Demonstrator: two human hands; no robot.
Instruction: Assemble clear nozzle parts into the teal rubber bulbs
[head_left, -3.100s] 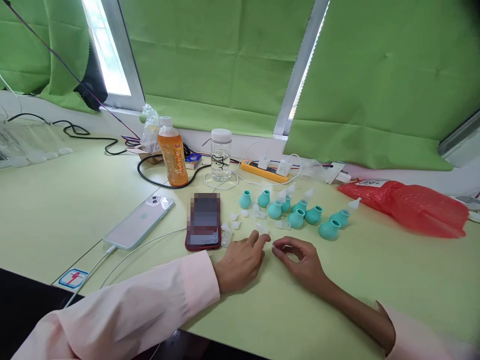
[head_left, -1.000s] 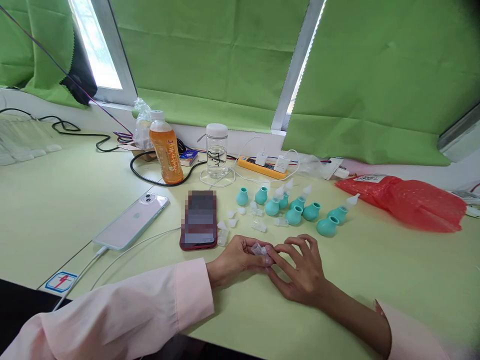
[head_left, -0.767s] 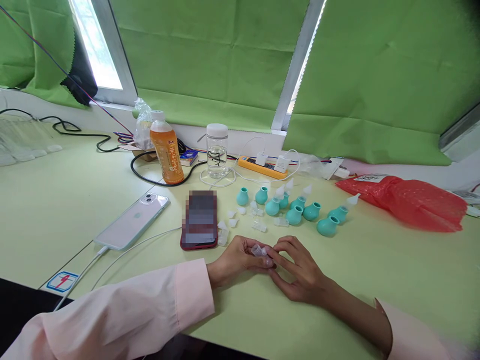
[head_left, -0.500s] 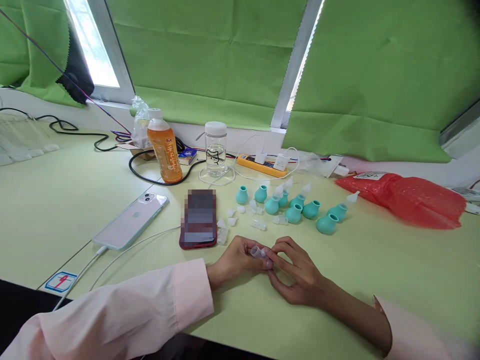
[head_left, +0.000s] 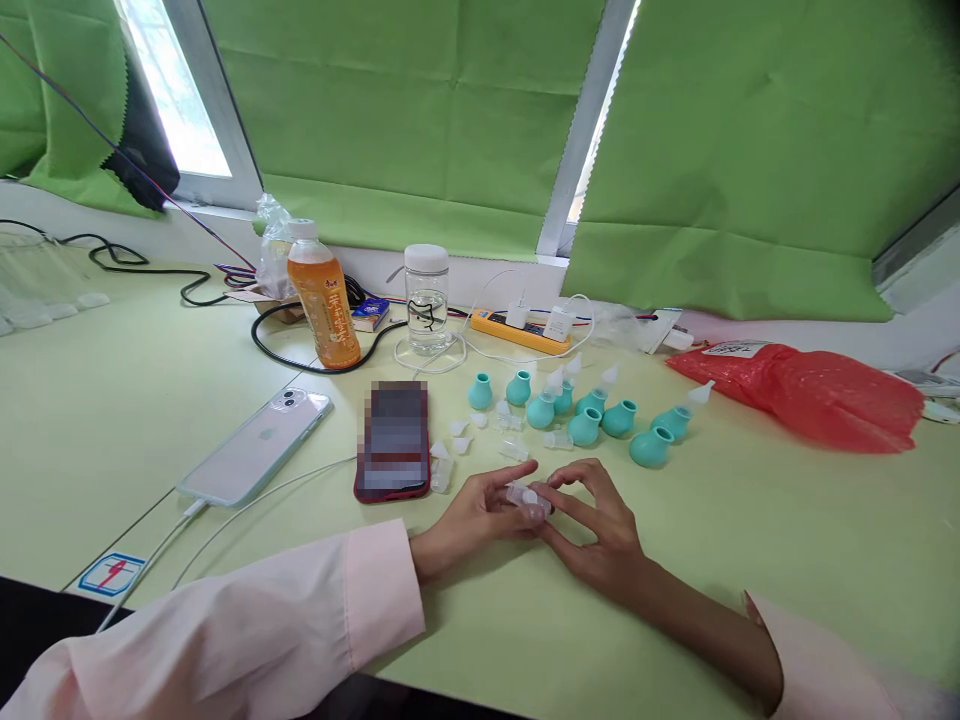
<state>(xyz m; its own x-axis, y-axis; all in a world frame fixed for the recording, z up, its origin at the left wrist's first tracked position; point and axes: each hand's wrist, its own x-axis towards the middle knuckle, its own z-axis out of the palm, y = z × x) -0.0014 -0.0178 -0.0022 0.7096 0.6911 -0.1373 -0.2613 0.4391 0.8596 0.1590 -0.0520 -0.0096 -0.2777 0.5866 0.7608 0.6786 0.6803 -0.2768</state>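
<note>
Between my hands, low in the middle of the head view, is a small clear plastic piece (head_left: 529,496). My left hand (head_left: 474,518) holds it with the fingers curled under and the thumb alongside. The fingertips of my right hand (head_left: 600,525) press on its right end, and they partly hide it. Beyond my hands stand several teal bulbs (head_left: 651,446), some with white tips fitted and others with open necks. Loose clear tubes (head_left: 514,448) and small white tips (head_left: 461,445) lie to the left of the bulbs.
A red-cased phone (head_left: 393,440) and a pale phone (head_left: 255,447) on a cable lie to the left. Behind them stand an orange drink bottle (head_left: 324,300) and a clear bottle (head_left: 427,300). A yellow power strip (head_left: 520,332) and red bag (head_left: 810,395) are farther back on the table (head_left: 630,660).
The clear piece has turned to lie flatter between my fingers. My left thumb or index finger has lifted away from it. The whole view has shifted slightly.
</note>
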